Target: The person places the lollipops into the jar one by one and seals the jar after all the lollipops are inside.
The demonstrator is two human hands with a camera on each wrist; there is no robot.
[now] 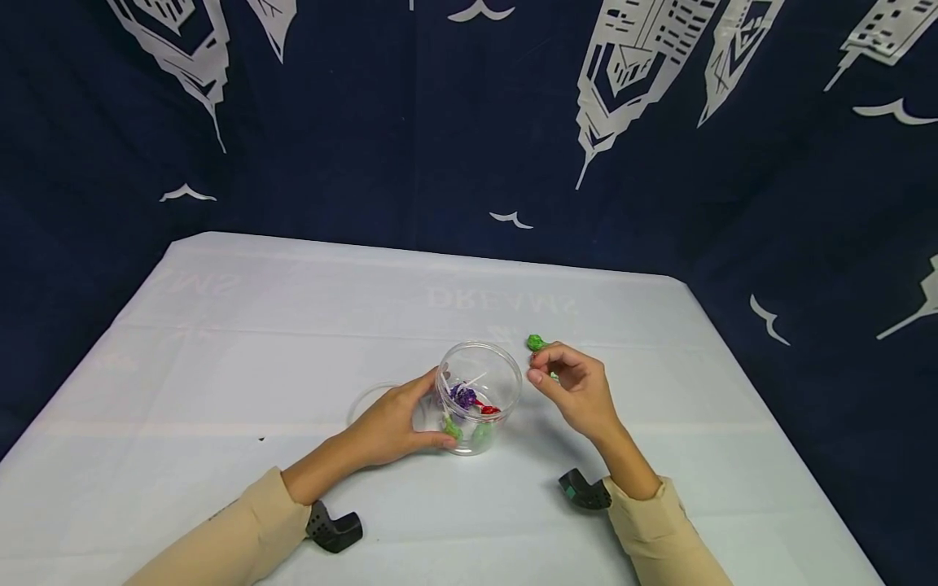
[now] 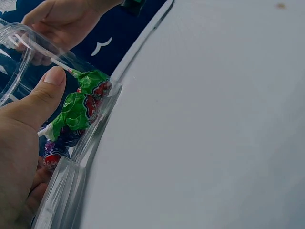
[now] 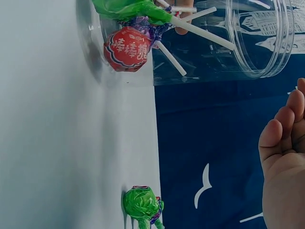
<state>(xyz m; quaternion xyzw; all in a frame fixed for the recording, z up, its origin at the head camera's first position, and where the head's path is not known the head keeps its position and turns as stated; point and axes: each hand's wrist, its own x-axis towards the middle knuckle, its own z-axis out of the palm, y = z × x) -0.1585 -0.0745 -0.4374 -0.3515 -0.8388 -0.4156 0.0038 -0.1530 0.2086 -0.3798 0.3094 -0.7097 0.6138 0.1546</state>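
Note:
A clear plastic jar point(image 1: 479, 366) stands on the table with several wrapped lollipops inside. My left hand point(image 1: 399, 423) grips its side, thumb at the front. Through the wall show green-wrapped lollipops point(image 2: 78, 109), a purple one point(image 1: 463, 396) and a red one point(image 3: 127, 50), their white sticks pointing toward the mouth. My right hand point(image 1: 579, 391) hovers just right of the jar's rim, fingers loosely bent, with nothing visible between them. Beyond its fingertips a green lollipop point(image 1: 536, 343) lies on the table, partly hidden by the hand in the head view.
A clear round lid point(image 1: 361, 400) lies on the white-covered table point(image 1: 220, 358) left of the jar, partly behind my left hand. Dark blue cloth point(image 1: 352, 146) with white building and bird prints hangs behind the table. Each wrist carries a black camera point(image 1: 333, 527).

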